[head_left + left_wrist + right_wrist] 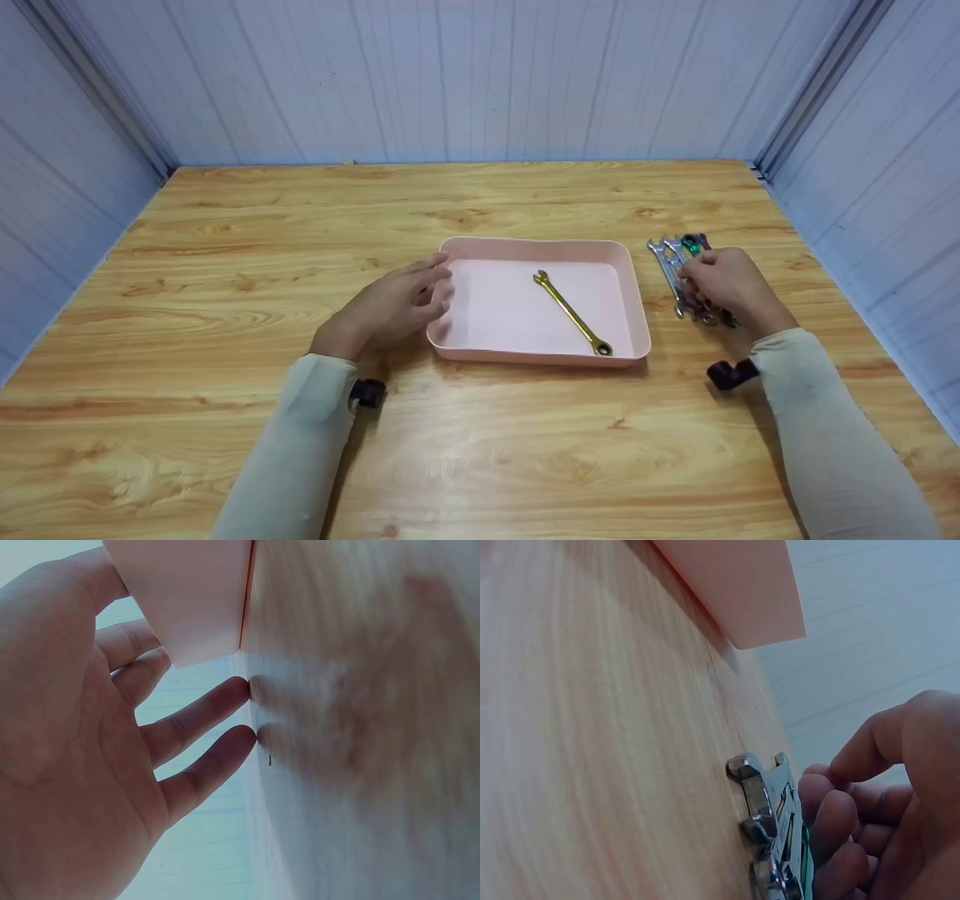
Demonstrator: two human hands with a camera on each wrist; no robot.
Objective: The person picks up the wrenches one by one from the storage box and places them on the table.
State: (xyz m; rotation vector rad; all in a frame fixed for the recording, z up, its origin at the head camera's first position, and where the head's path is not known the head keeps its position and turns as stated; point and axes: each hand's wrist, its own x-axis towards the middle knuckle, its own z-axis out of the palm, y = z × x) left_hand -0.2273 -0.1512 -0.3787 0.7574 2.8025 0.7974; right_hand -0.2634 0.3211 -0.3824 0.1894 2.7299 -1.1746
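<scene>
Wrenches (684, 279) lie in a small pile on the wooden table (225, 300), just right of the pink tray (634, 315); most are bare steel and one shows green. Right hand (726, 286) rests over this pile, fingers curled down onto the tools; the right wrist view shows the fingertips (832, 817) against the stacked steel heads (769, 825), though whether any one wrench is actually gripped cannot be told. Left hand (390, 307) sits at the tray's left wall with fingers nearly straight and relaxed, holding nothing; in the left wrist view two fingertips (236, 690) touch the tabletop just beside the tray corner (195, 607). Inside the tray one gold wrench (574, 313) lies diagonally, open end toward the far side, ring end at the near right corner.
</scene>
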